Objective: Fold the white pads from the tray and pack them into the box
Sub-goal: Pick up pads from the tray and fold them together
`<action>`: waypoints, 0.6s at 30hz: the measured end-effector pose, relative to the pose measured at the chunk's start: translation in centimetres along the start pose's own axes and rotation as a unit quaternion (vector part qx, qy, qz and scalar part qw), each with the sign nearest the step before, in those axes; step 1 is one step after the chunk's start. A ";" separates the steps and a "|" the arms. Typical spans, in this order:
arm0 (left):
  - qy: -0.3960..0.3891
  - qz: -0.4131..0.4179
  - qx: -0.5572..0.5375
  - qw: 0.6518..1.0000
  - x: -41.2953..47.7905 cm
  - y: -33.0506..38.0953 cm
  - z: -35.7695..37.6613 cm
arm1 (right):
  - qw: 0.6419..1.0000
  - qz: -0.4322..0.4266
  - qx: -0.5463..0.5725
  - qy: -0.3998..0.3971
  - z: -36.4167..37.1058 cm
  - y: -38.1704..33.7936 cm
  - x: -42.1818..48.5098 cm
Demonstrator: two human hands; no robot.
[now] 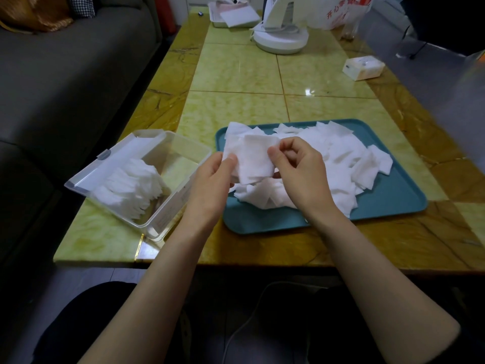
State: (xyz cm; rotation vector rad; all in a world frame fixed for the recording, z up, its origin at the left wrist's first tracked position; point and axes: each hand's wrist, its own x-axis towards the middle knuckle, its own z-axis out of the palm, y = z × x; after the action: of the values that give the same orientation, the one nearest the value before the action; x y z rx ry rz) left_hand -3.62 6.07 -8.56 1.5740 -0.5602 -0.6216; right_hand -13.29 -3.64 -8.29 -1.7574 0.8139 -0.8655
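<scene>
Both hands are up over the tray's near-left corner with one white pad (256, 160) between them. The left hand (210, 179) pinches its left edge and the right hand (301, 166) has fingers curled onto the right edge. For a clean fold, I'd bring those edges together squarely, match the corners, then crease. The loose pile (338, 158) covers the tray (388, 203) behind. The box (162, 219) sits open just left, folded stack (131, 187) at its left, room at its right. It's a short path across the bench (236, 72); mind the box's rim.
</scene>
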 end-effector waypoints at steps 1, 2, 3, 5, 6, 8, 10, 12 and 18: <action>0.005 0.004 0.001 1.000 0.0 0.1 0.0 | 1.000 -0.001 0.014 0.005 -0.2 -0.2 0.1; 0.007 0.007 0.003 1.000 -0.1 0.2 0.0 | 0.999 0.000 0.037 0.005 -0.4 -0.4 0.2; 0.010 0.012 0.006 1.000 -0.1 0.2 -0.1 | 0.998 0.002 0.067 -0.005 -0.7 -0.6 0.3; 0.008 0.017 0.009 1.000 -0.1 0.0 -0.1 | 0.993 0.008 0.106 -0.045 -0.9 -0.9 0.4; 0.005 0.017 0.010 1.000 0.0 -0.1 -0.1 | 0.993 0.010 0.102 -0.063 -0.8 -0.9 0.3; 0.000 0.012 0.014 1.000 0.1 -0.3 0.0 | 0.994 0.018 0.073 -0.085 -0.5 -0.7 0.1; -0.013 0.011 0.024 1.000 0.1 -0.4 0.1 | 0.995 0.021 0.042 -0.089 -0.3 -0.3 -0.1; -0.024 0.018 0.022 0.999 0.0 -0.4 0.2 | 0.996 0.013 0.028 -0.083 -0.3 -0.2 0.0; -0.035 0.026 -0.009 0.999 -0.1 -0.2 0.2 | 0.997 0.027 0.005 -0.076 -0.2 0.3 0.2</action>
State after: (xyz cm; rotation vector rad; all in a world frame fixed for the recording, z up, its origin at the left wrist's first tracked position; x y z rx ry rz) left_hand -3.83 6.02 -8.81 1.5195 -0.6455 -0.6428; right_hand -13.40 -4.01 -8.48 -1.7605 0.7520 -0.6907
